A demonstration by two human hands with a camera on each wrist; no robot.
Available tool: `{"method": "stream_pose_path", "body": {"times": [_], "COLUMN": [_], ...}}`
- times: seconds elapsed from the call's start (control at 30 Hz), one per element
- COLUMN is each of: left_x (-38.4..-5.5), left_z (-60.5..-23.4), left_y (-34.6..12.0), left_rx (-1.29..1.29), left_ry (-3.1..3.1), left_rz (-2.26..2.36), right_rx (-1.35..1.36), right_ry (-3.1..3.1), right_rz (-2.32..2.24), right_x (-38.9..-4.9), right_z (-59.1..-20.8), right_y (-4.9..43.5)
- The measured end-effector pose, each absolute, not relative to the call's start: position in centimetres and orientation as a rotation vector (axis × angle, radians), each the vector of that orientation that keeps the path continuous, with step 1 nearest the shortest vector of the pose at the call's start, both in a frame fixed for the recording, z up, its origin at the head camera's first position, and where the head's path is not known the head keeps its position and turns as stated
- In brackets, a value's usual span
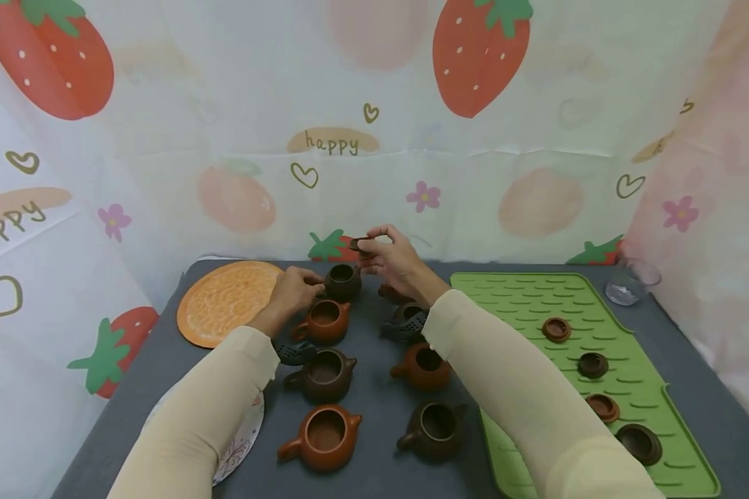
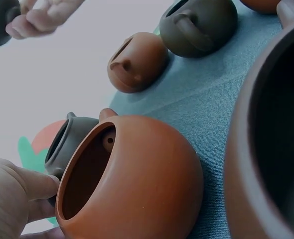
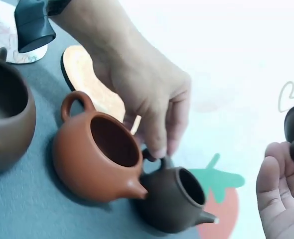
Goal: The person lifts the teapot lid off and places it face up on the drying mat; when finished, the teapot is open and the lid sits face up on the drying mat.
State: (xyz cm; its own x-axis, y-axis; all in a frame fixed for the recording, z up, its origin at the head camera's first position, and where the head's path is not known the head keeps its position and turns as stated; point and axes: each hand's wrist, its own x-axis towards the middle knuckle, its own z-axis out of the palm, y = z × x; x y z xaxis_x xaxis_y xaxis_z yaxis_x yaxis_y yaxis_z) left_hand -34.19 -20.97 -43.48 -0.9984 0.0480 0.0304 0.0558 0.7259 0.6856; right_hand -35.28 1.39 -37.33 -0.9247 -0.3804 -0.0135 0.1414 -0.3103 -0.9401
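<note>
My left hand pinches the handle of a small dark teapot at the far end of the left row. In the right wrist view this teapot has an uncovered mouth, with its spout pointing right. My right hand pinches a dark teapot lid by its knob, raised above and to the right of that teapot. The left wrist view has the lid at the upper left, apart from the pot. An orange-brown teapot without a lid sits right in front of the dark one.
More lidless teapots stand in two rows, including a brown teapot and an orange-brown teapot. Several lids, one a dark lid, lie on a green mat at right. A glass, an orange round mat and a patterned plate lie around.
</note>
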Motion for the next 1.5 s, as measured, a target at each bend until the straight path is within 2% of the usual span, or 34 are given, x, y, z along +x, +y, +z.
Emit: {"method": "stream_pose_path", "body": {"times": [0.5,0.87,1.23,1.5], "left_x": [-34.3,-34.3,-34.2,-34.2], "left_z": [-43.5,-43.3,-43.4,-43.5], "left_y": [-20.9,-20.8,-20.5,-20.6], "left_rx": [-0.086,-0.095,-0.099,-0.117], "left_ry": [-2.944,-2.945,-2.945,-2.927], "left_rz": [-1.102,-1.087,-1.104,-1.101], "right_rx": [-0.460,-0.627,-0.660,-0.585], "right_ry": [1.789,2.171,2.360,2.514], "right_rz": [-2.117,-1.799,-1.610,-1.481], "right_x": [-33.2,-31.8,-31.3,-31.0], "right_z": [-34.0,-32.4,-31.6,-30.8], "right_y": [5.9,10.6,16.1,19.6]}}
